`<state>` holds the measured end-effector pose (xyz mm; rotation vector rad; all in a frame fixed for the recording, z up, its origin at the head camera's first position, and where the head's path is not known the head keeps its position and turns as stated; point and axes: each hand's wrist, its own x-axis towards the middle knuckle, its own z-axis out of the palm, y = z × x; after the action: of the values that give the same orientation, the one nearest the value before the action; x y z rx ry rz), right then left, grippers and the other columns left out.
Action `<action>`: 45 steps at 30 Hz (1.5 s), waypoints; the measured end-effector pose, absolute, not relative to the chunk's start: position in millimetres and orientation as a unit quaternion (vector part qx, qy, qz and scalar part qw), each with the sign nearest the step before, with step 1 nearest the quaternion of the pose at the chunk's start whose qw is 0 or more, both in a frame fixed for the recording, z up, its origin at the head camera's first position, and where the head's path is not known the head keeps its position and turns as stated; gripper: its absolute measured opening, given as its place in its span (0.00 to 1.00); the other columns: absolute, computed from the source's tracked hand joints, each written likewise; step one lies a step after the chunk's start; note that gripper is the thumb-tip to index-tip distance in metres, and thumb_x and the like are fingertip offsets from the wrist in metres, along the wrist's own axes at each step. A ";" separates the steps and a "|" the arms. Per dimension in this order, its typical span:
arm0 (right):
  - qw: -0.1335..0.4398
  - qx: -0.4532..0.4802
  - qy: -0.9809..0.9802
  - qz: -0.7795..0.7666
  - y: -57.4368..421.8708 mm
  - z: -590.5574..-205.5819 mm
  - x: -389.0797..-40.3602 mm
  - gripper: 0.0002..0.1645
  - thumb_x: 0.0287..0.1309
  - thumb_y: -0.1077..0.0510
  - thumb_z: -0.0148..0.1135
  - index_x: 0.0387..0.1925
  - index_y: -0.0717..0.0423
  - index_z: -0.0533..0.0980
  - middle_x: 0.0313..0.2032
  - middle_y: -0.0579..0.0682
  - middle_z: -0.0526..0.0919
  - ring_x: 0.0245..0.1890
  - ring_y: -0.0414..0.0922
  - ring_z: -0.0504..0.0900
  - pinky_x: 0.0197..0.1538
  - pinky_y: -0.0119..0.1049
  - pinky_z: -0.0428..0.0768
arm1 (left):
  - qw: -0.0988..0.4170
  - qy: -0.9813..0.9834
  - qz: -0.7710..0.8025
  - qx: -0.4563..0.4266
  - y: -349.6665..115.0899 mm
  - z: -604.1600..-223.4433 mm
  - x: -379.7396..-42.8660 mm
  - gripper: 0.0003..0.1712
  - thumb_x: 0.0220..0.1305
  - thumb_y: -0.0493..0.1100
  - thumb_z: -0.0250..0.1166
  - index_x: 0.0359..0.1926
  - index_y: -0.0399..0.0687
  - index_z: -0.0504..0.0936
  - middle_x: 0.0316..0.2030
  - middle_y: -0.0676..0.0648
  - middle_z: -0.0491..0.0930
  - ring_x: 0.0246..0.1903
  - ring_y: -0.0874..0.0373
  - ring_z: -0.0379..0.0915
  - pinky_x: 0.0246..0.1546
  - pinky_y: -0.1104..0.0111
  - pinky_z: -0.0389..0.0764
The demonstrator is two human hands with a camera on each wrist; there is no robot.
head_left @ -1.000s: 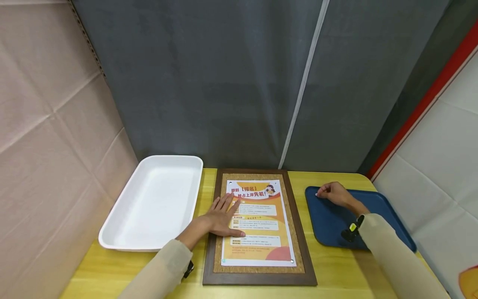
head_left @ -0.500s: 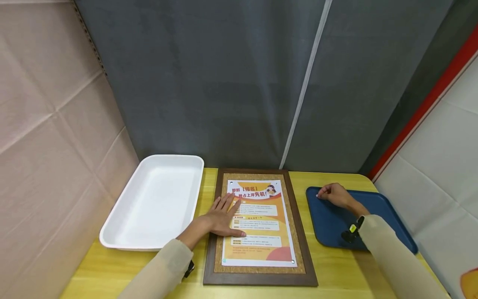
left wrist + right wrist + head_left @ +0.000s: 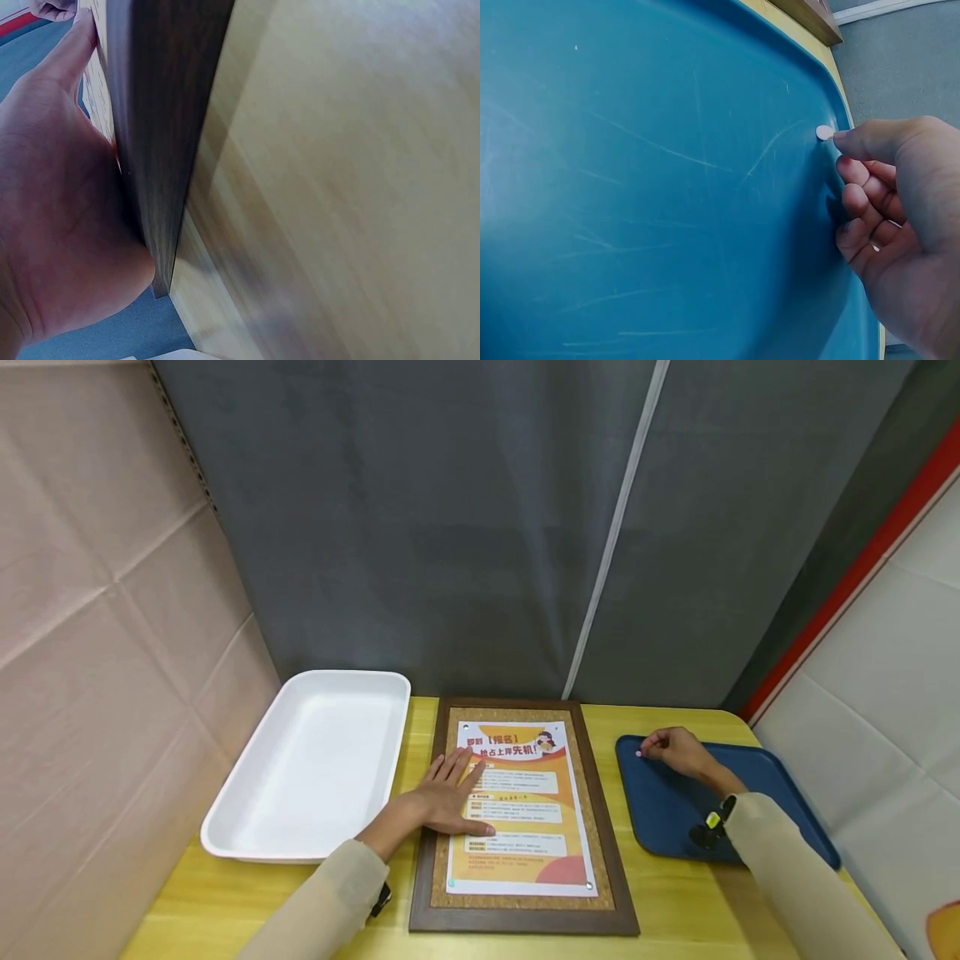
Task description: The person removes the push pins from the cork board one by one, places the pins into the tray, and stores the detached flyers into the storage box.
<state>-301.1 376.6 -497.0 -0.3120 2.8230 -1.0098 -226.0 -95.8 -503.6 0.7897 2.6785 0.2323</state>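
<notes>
My left hand (image 3: 442,802) lies flat with spread fingers on a printed orange-and-white poster (image 3: 558,864). The poster sits on a cork board (image 3: 525,902) with a dark brown wooden frame (image 3: 611,843); small pins show at its corners. In the left wrist view the heel of the left hand (image 3: 67,187) is against the frame's side. Over the far left corner of a blue tray (image 3: 660,827), my right hand (image 3: 678,752) pinches a small pale pushpin (image 3: 824,133). Its thumb tip is right at the pin, the other fingers are curled, and the pinching index finger is mostly hidden.
A deep white tray (image 3: 315,777) stands left of the board on the yellow wooden table (image 3: 675,910). Behind the table hangs a grey curtain (image 3: 450,568). Pale fabric walls close in the left and right sides.
The head view shifts very slightly. Both hands stay nearly still: the left on the poster, the right with the pushpin over the blue tray.
</notes>
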 end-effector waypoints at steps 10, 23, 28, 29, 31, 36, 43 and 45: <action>0.056 -0.119 0.924 -0.359 364.3 -486.8 -301.3 0.08 0.73 0.65 0.63 0.44 0.68 0.84 0.37 0.57 0.88 0.38 0.49 0.84 0.39 0.31 0.80 | 0.166 0.943 0.071 0.278 -94.4 -495.5 -222.9 0.71 0.62 0.85 0.55 0.87 0.48 0.39 0.85 0.38 0.30 0.84 0.41 0.24 0.82 0.45 0.34; 0.040 -0.156 0.913 -0.375 337.4 -475.9 -305.6 0.10 0.73 0.63 0.65 0.45 0.69 0.83 0.36 0.61 0.86 0.32 0.57 0.83 0.32 0.36 0.81 | 0.157 0.942 0.088 0.284 -98.0 -522.3 -233.4 0.74 0.58 0.89 0.52 0.87 0.51 0.36 0.85 0.39 0.26 0.84 0.42 0.18 0.81 0.44 0.28; 0.040 -0.162 0.912 -0.375 323.0 -473.3 -308.6 0.10 0.73 0.62 0.65 0.46 0.68 0.83 0.36 0.56 0.85 0.35 0.55 0.82 0.30 0.34 0.81 | 0.157 0.943 0.090 0.280 -97.2 -522.9 -233.7 0.73 0.58 0.89 0.54 0.87 0.52 0.36 0.85 0.40 0.26 0.84 0.43 0.18 0.81 0.45 0.28; 0.039 -0.166 0.911 -0.376 319.7 -473.0 -309.5 0.10 0.73 0.62 0.66 0.46 0.68 0.83 0.36 0.56 0.85 0.35 0.54 0.81 0.30 0.34 0.80 | 0.157 0.943 0.091 0.280 -97.1 -520.4 -232.1 0.73 0.59 0.88 0.53 0.87 0.51 0.36 0.85 0.40 0.26 0.84 0.43 0.19 0.81 0.45 0.28; 0.036 -0.173 0.909 -0.376 312.8 -472.7 -311.3 0.09 0.72 0.62 0.66 0.45 0.68 0.84 0.35 0.55 0.85 0.34 0.49 0.80 0.32 0.32 0.79 | 0.158 0.942 0.090 0.281 -96.7 -514.0 -228.9 0.73 0.59 0.89 0.53 0.87 0.51 0.36 0.85 0.39 0.27 0.84 0.42 0.20 0.81 0.45 0.29; 0.027 -0.195 0.903 -0.383 296.3 -473.9 -316.2 0.07 0.70 0.64 0.68 0.42 0.67 0.85 0.34 0.54 0.85 0.34 0.42 0.78 0.36 0.31 0.77 | 0.155 0.943 0.084 0.282 -96.6 -510.0 -226.1 0.73 0.59 0.89 0.52 0.87 0.50 0.36 0.85 0.39 0.28 0.84 0.42 0.21 0.81 0.45 0.29; 0.030 -0.216 0.893 -0.394 273.4 -469.1 -319.9 0.08 0.69 0.65 0.68 0.43 0.71 0.85 0.34 0.55 0.86 0.34 0.42 0.77 0.36 0.31 0.75 | 0.154 0.942 0.088 0.284 -97.1 -514.2 -228.4 0.73 0.58 0.90 0.52 0.87 0.52 0.37 0.85 0.39 0.29 0.84 0.41 0.22 0.81 0.44 0.30; 0.025 -0.222 0.891 -0.395 266.2 -466.2 -321.2 0.08 0.69 0.66 0.68 0.43 0.71 0.84 0.34 0.56 0.86 0.33 0.42 0.76 0.36 0.31 0.75 | 0.151 0.942 0.089 0.287 -97.6 -515.7 -229.4 0.74 0.57 0.91 0.52 0.87 0.52 0.37 0.85 0.39 0.29 0.84 0.41 0.22 0.81 0.43 0.30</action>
<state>-321.2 266.2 -466.2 -0.6867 2.7552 -1.2205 -229.4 -97.6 -515.7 0.8232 2.7036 0.2554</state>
